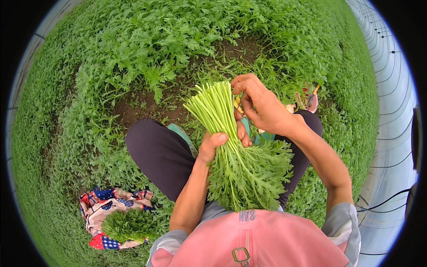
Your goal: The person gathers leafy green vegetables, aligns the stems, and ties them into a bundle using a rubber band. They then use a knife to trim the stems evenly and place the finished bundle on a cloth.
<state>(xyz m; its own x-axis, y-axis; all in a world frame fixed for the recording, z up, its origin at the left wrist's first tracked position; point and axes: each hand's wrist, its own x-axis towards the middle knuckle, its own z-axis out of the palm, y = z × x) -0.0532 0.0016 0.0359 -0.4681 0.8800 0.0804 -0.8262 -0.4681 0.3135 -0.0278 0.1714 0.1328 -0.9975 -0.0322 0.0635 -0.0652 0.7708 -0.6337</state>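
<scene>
A thick bunch of cut garland chrysanthemum greens is gripped by my left hand, thumb across the front and fingers wrapped behind. The pale green stem ends point away from me, and the lobed leaves fan out toward my lap. My right hand is at the right side of the stem ends, fingers bent and fingertips close to the outermost stems. Whether it pinches a stem cannot be made out. Something yellow shows partly behind the bunch, near the fingers.
Growing greens surround me, with bare soil ahead. At lower left, another cut bunch lies on patterned cloth. A pink item with an orange-yellow part sits beyond my right knee. Plastic greenhouse sheeting curves along the right.
</scene>
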